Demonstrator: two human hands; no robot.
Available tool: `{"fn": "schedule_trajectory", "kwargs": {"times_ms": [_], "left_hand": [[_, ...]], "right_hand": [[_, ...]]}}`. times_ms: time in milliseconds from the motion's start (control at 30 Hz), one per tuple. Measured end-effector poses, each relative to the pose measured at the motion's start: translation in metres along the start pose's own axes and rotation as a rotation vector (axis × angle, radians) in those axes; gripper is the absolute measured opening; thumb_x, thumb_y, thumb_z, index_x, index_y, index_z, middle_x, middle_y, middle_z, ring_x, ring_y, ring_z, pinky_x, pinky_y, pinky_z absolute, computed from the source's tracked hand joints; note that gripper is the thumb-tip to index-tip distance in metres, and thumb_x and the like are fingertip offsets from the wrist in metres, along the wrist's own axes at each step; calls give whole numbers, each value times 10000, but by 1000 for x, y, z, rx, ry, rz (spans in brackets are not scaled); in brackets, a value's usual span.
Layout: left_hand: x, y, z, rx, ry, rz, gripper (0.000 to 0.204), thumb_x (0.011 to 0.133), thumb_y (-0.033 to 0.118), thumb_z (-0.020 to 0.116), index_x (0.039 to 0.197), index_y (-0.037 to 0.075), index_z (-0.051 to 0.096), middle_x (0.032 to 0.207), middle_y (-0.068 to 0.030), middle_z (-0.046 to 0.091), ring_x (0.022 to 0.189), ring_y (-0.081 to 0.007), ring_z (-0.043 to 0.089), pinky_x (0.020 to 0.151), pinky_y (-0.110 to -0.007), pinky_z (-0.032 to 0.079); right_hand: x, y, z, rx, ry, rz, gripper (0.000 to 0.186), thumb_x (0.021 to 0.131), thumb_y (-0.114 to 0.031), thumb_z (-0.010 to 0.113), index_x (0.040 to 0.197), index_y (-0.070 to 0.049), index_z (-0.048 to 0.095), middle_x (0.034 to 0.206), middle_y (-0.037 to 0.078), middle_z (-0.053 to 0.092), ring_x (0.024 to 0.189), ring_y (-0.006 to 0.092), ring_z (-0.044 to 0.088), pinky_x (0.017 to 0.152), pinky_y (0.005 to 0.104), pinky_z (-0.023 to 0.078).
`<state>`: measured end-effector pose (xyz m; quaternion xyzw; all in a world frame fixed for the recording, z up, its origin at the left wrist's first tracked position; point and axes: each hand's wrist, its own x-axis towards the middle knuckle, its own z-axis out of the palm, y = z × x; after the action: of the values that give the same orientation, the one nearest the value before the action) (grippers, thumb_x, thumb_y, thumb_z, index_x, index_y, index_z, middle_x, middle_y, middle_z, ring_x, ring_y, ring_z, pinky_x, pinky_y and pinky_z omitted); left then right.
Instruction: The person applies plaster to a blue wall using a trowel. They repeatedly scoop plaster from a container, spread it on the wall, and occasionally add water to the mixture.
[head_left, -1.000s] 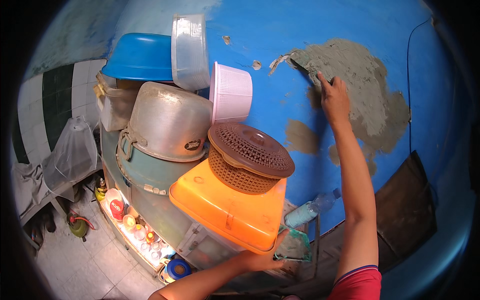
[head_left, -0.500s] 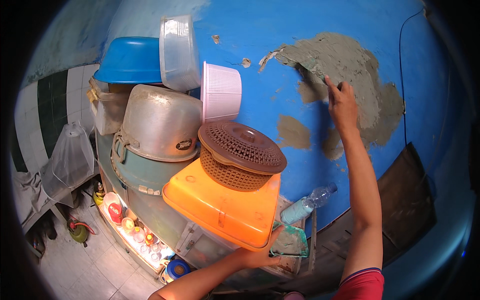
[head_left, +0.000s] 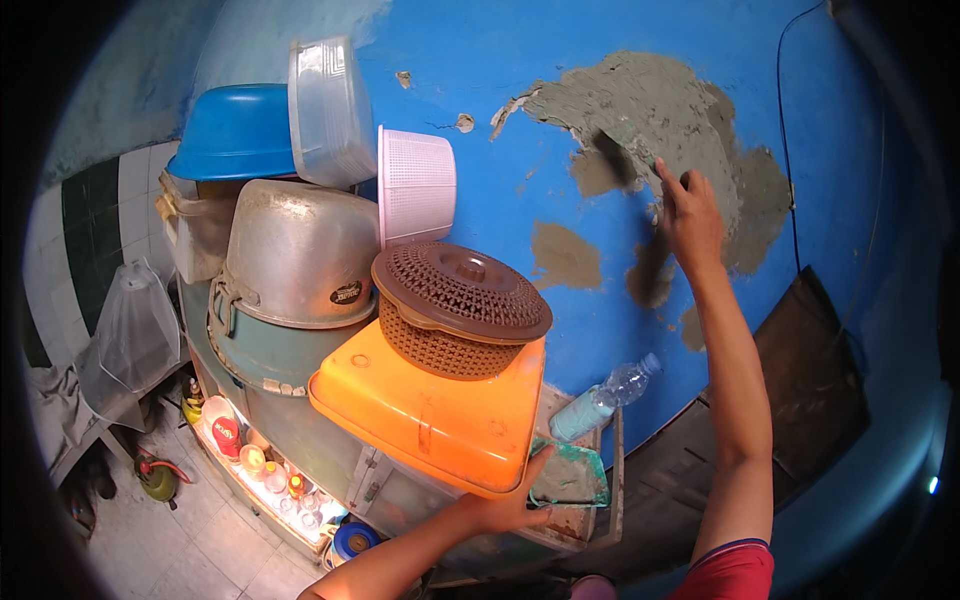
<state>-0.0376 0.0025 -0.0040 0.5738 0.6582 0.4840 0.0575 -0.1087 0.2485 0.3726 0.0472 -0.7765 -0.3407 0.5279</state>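
Raised at the blue wall (head_left: 490,60), my right hand (head_left: 693,215) is closed with its index finger stretched toward a rough patch of wet grey mortar (head_left: 655,105). Whatever it grips is mostly hidden by the fingers and the dark shadow beside them. Low in the middle, my left hand (head_left: 503,510) has thumb and fingers around the near left edge of a green tray (head_left: 601,480) holding grey mortar (head_left: 568,474). An orange plastic lid or tub (head_left: 420,405) sits just above that hand. A clear plastic bottle (head_left: 610,395) lies behind the tray.
Left of the patch are stacked a brown lidded basket (head_left: 460,290), a large metal pot (head_left: 300,250), a pink basket (head_left: 417,190), a clear tub (head_left: 330,110) and a blue basin (head_left: 235,130). Several jars (head_left: 275,480) stand on a lit shelf below. A black cable (head_left: 783,130) hangs at right.
My right hand has moved down and right relative to the mortar patch, and the dark shadow now stands apart from the fingertip. My left hand stays at the tray. The view has shifted slightly.
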Motion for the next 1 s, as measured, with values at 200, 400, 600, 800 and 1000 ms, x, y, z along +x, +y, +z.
{"fn": "schedule_trajectory", "kwargs": {"times_ms": [200, 400, 600, 800, 1000], "left_hand": [[4, 0, 5, -4, -2, 53, 1016, 900, 449, 761, 1665, 56, 219, 1630, -337, 337, 1539, -456, 302, 1261, -493, 244], [0, -4, -1, -17, 4, -4, 1021, 898, 460, 763, 1663, 53, 223, 1619, -336, 353, 1533, -457, 311, 1257, -488, 251], [4, -3, 7, 8, 20, 50, 1011, 897, 463, 763, 1654, 44, 241, 1593, -325, 393, 1500, -460, 353, 1247, -492, 268], [1, -5, 5, 42, 51, 59, 1009, 888, 457, 771, 1647, 40, 254, 1575, -321, 420, 1494, -454, 365, 1243, -481, 277], [-3, -5, 3, -33, 35, 19, 1009, 879, 442, 780, 1644, 38, 261, 1578, -321, 415, 1492, -454, 367, 1241, -479, 282]], "right_hand": [[51, -29, 18, -169, -3, 43, 444, 945, -101, 646, 1371, -220, 687, 1067, 84, 605, 1021, 299, 618, 772, 436, 593], [3, -28, -19, -231, -147, 67, 458, 916, -79, 648, 1353, -207, 700, 1088, 86, 617, 1023, 307, 625, 756, 434, 600], [49, -48, -2, -159, -7, 30, 387, 975, -122, 621, 1338, -218, 712, 1035, 84, 596, 975, 302, 620, 745, 443, 584], [48, -41, -3, -278, -131, 12, 421, 932, -47, 598, 1315, -173, 718, 1085, 85, 623, 1007, 309, 629, 750, 436, 601], [39, -42, -47, -233, -154, -45, 421, 920, -49, 612, 1302, -175, 735, 1071, 82, 631, 1011, 296, 630, 753, 433, 600]]}}
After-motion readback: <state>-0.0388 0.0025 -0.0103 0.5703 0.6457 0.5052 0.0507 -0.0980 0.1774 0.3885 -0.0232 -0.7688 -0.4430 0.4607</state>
